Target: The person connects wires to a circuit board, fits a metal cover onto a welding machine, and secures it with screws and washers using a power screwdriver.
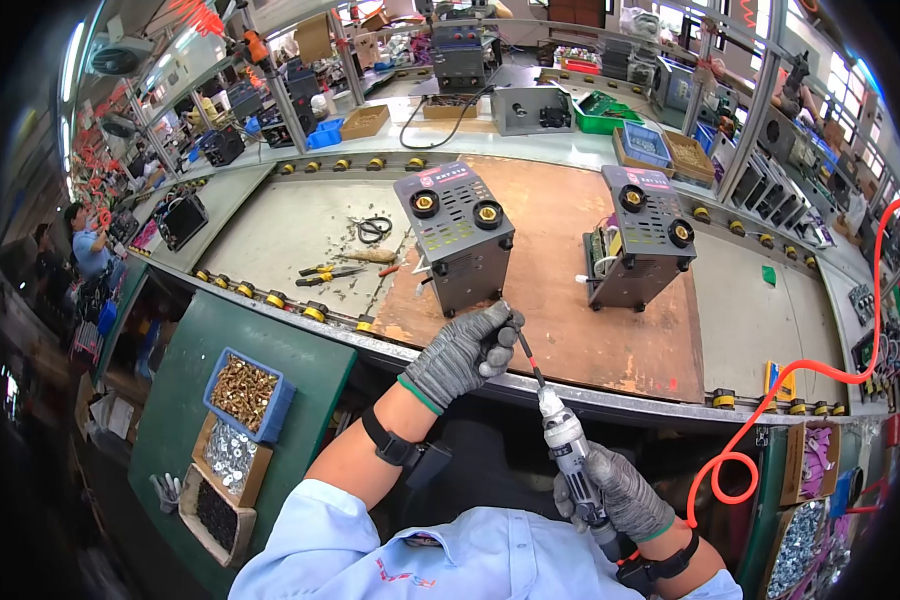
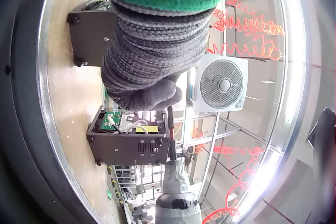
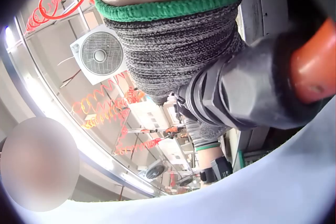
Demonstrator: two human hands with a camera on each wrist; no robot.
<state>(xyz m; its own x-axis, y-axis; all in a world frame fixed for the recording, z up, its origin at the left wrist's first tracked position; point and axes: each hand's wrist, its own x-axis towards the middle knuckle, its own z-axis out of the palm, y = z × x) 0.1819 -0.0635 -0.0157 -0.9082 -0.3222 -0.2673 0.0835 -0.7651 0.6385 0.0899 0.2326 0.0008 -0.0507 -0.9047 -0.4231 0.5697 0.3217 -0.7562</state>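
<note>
My right hand (image 1: 625, 490) in a grey knit glove grips a power screwdriver (image 1: 570, 450) with a pale, wrapped nose. Its long dark bit (image 1: 530, 358) with a red band points up and forward. My gloved left hand (image 1: 465, 350) has its fingers curled at the tip of that bit, with thumb and fingertips pinching there; any small part between them is hidden. Just beyond the left hand stands a dark metal machine case (image 1: 470, 265) with two round sockets on its upper face. Another such case (image 1: 645, 260), its side open on a green circuit board, stands to the right.
Both cases stand on a brown board (image 1: 560, 345) on the roller line. Pliers (image 1: 328, 274) and scissors (image 1: 373, 230) lie left of it. At lower left are a blue bin (image 1: 282, 415) of brass-coloured parts and boxes of fasteners. An orange air hose (image 1: 815, 367) curls on the right.
</note>
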